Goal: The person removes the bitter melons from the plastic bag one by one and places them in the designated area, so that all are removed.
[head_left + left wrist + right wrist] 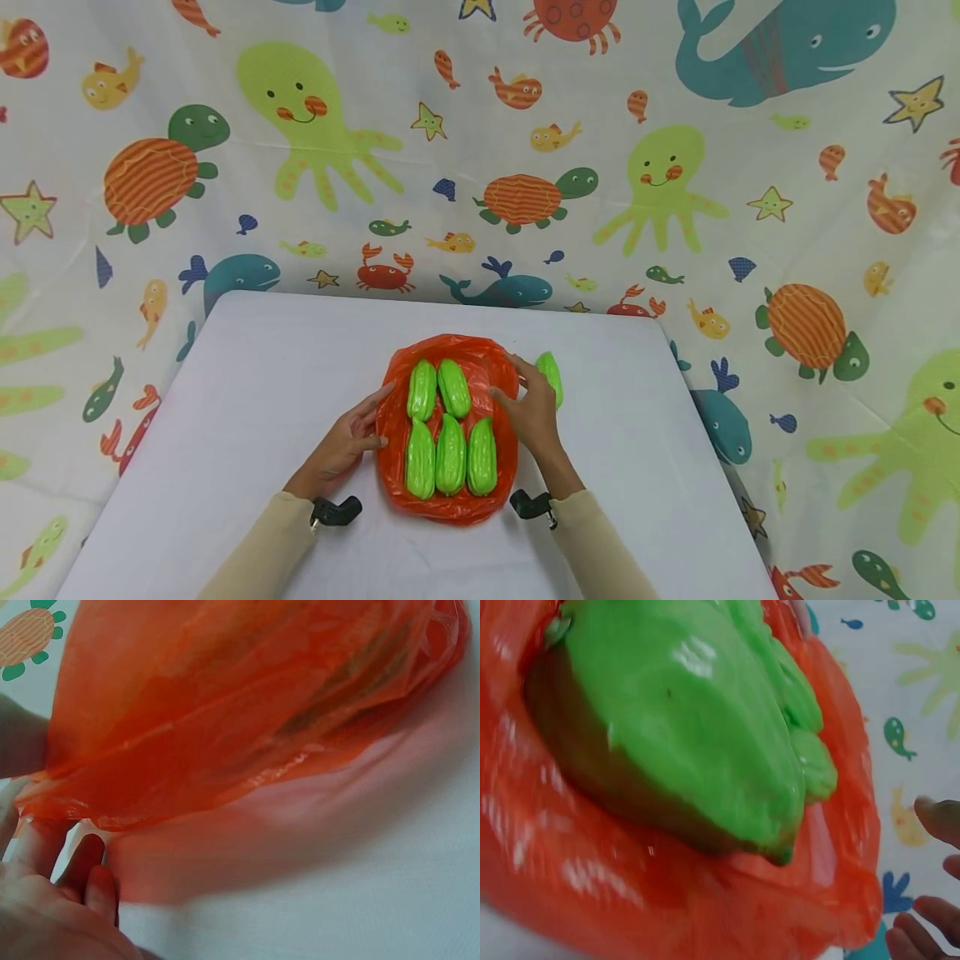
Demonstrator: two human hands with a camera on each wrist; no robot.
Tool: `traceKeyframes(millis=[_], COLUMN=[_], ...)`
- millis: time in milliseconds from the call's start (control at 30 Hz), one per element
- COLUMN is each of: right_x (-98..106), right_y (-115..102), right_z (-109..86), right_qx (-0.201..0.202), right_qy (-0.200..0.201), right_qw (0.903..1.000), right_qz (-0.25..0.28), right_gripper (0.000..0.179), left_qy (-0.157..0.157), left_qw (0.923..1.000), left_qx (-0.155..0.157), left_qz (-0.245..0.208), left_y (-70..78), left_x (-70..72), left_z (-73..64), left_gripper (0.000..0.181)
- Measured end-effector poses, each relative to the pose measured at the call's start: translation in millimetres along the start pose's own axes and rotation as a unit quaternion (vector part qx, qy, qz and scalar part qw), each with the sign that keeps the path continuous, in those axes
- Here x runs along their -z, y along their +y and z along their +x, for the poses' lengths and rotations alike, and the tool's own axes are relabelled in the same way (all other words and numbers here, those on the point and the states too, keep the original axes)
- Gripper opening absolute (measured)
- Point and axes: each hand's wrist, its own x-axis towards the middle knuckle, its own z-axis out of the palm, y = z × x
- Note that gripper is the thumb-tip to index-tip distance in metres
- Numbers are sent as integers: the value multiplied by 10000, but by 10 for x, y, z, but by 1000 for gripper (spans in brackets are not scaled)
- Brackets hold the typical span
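Observation:
Several glossy green gourds (451, 454) lie in two rows inside a red plastic bag (447, 512), spread open with its rim rolled round them. My left hand (347, 442) is at the bag's left side; in the left wrist view the thumb is over the red film (172, 772) and the fingers are under its edge. At the right rim is my right hand (531, 408), thumb over the bag's inside and fingers toward the outer side. The right wrist view shows its fingers (934, 915) spread and apart from the bag, with a gourd (682, 720) close up.
One more green gourd (551, 375) lies outside the bag, just beyond my right hand and partly hidden by it. The white table (300, 350) ends in front of a hanging cloth (465, 108) printed with sea animals.

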Motion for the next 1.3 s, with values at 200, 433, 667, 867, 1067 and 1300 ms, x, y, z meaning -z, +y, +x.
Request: traceKeyframes(millis=[200, 433, 667, 867, 1067, 1300], right_x=[-155, -304, -415, -460, -499, -551], right_y=[-71, -110, -130, -167, -186, -173], right_z=[-13, -30, -23, -22, -12, 2], right_qx=[84, 122, 294, 222, 171, 293], right_qy=[-263, -565, -824, -1044, -1195, -1377], right_qw=[9996, 9983, 9961, 9942, 9926, 9898], right_qz=[100, 114, 102, 116, -111, -228], right_gripper=[65, 66, 65, 65, 66, 67], left_qy=[13, -20, -47, -32, -33, -21], left_qw=[10000, 10000, 10000, 10000, 10000, 9999], left_qx=[-3, 0, -30, -26, -33, -39], left_qz=[-30, 13, 5, -9, -30, -98], left_y=[5, 4, -1, 18, 20, 21], left_x=[2, 5, 12, -3, 4, 6], left_z=[-3, -9, -15, -17, -18, -23], left_gripper=[91, 90, 89, 88, 89, 91])
